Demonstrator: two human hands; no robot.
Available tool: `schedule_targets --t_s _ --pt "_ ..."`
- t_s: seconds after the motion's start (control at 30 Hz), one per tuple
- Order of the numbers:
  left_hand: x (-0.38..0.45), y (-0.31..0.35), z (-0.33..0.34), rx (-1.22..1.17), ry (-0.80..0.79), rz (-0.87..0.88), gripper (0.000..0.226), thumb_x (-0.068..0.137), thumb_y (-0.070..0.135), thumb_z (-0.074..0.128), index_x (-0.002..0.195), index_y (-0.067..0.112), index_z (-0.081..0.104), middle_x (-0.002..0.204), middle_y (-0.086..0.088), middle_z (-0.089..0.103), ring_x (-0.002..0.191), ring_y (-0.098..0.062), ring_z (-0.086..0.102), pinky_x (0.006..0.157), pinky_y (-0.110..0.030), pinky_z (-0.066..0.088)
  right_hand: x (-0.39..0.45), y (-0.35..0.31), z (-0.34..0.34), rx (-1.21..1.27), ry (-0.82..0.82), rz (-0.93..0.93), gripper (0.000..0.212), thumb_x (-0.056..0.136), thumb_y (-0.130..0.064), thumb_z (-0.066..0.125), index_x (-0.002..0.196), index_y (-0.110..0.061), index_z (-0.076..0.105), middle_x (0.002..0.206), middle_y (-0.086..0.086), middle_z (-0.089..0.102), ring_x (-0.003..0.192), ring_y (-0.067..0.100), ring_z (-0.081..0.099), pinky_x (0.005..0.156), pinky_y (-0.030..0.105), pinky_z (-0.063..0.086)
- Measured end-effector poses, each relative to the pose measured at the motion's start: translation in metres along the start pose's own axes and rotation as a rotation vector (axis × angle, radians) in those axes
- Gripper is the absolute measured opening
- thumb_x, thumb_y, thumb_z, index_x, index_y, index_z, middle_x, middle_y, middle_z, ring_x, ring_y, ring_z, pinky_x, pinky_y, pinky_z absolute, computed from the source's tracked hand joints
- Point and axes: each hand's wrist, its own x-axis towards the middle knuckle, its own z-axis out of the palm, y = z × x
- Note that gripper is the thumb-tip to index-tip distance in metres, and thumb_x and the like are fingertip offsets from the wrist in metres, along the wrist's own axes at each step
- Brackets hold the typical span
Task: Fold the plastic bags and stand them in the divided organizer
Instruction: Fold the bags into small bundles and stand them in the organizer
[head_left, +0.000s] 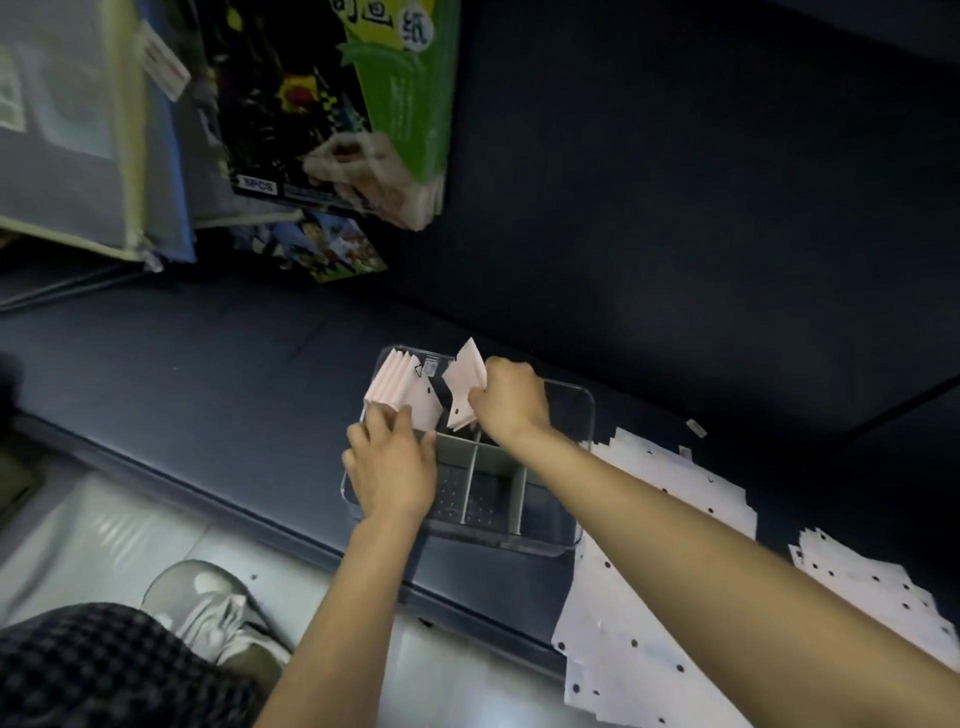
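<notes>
A clear divided organizer (563, 540) with grey partitions sits on the dark blue cushion. Several folded white bags (397, 387) stand in its far left compartment. My left hand (392, 467) rests with straight fingers against the near side of that stack. My right hand (511, 397) grips another folded white bag (465, 376) and holds it upright over the far middle of the organizer, beside the standing stack. Flat white bags with black dots (613, 639) lie spread to the right of the organizer, partly under my right forearm.
A second pile of dotted white bags (872, 587) lies at the far right. Boxes and printed packages (322, 130) lean at the back left. My shoe (213, 608) and the pale floor are at the bottom left, below the cushion's edge.
</notes>
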Motion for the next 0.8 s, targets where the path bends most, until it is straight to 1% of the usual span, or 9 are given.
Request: schedule_targets --t_s 0.13,0.23,0.3,0.37,0.5,0.6,0.67,0.73,0.8 --pt "0.0 -0.009 0.001 -0.084 0.015 0.003 0.048 0.096 0.035 0.049 0.14 0.019 0.042 0.137 -0.006 0.034 0.113 -0.029 0.031 0.095 -0.04 0.03 0.012 -0.017 0.023 -0.019 -0.079 0.079 0.024 0.085 -0.008 0.053 0.107 -0.002 0.061 0.108 0.019 0.064 0.099 0.037 0.061 0.07 0.033 0.048" --pt "-0.001 -0.012 0.002 -0.157 0.033 0.017 0.044 0.095 0.032 0.05 0.137 0.018 0.047 0.138 -0.006 0.037 0.113 -0.029 0.032 0.095 -0.039 0.03 0.019 -0.028 0.038 0.087 -0.14 0.146 0.031 0.094 -0.027 0.05 0.111 -0.004 0.062 0.111 0.015 0.065 0.099 0.03 0.062 0.069 0.028 0.045" --pt "-0.003 -0.012 0.003 -0.215 0.068 0.018 0.037 0.095 0.029 0.051 0.13 0.017 0.052 0.135 -0.006 0.041 0.114 -0.028 0.034 0.094 -0.038 0.031 0.02 -0.033 0.045 0.172 -0.203 0.172 0.056 0.098 -0.049 0.032 0.106 -0.004 0.064 0.109 0.015 0.065 0.094 0.028 0.06 0.068 0.028 0.038" --pt "-0.007 -0.01 0.003 -0.29 0.119 -0.011 0.033 0.095 0.025 0.052 0.127 0.016 0.053 0.13 -0.006 0.045 0.114 -0.026 0.036 0.094 -0.038 0.033 0.019 -0.034 0.051 0.194 -0.245 0.161 0.071 0.097 -0.057 0.016 0.107 -0.005 0.064 0.11 0.016 0.064 0.1 0.031 0.059 0.073 0.031 0.038" --pt "-0.016 -0.004 0.003 -0.341 0.227 0.029 0.033 0.091 0.016 0.057 0.123 0.015 0.052 0.122 -0.011 0.05 0.107 -0.03 0.045 0.089 -0.046 0.041 0.018 -0.027 0.057 0.188 -0.319 0.137 0.056 0.099 -0.046 0.027 0.11 -0.005 0.063 0.108 0.015 0.064 0.098 0.03 0.06 0.073 0.03 0.04" --pt "-0.016 -0.007 0.007 -0.237 0.171 0.073 0.039 0.092 0.018 0.055 0.13 0.023 0.051 0.131 -0.01 0.046 0.111 -0.03 0.041 0.093 -0.044 0.039 0.016 -0.023 0.056 0.201 -0.358 0.129 0.044 0.099 -0.038 0.038 0.108 -0.003 0.063 0.102 0.013 0.065 0.084 0.024 0.058 0.07 0.03 0.041" --pt "-0.011 -0.012 0.009 -0.191 0.123 0.061 0.044 0.094 0.022 0.052 0.138 0.021 0.045 0.135 -0.008 0.043 0.115 -0.029 0.037 0.094 -0.042 0.035 0.013 -0.019 0.05 0.223 -0.333 0.113 0.039 0.099 -0.032 0.04 0.105 -0.003 0.064 0.098 0.013 0.065 0.086 0.025 0.06 0.072 0.032 0.045" --pt "-0.008 -0.013 0.01 -0.157 0.08 0.066 0.048 0.095 0.025 0.05 0.142 0.019 0.04 0.139 -0.006 0.041 0.117 -0.029 0.034 0.095 -0.042 0.033 0.003 -0.009 0.038 0.294 -0.268 0.069 0.033 0.098 -0.026 0.042 0.102 -0.005 0.067 0.099 0.012 0.068 0.092 0.026 0.063 0.083 0.035 0.05" --pt "-0.009 -0.009 0.01 -0.16 0.069 0.08 0.047 0.095 0.024 0.051 0.141 0.018 0.042 0.14 -0.006 0.042 0.117 -0.031 0.034 0.096 -0.044 0.031 -0.016 0.012 0.02 0.402 -0.168 0.008 0.027 0.096 -0.023 0.046 0.107 -0.01 0.067 0.101 0.008 0.071 0.096 0.023 0.064 0.089 0.032 0.049"
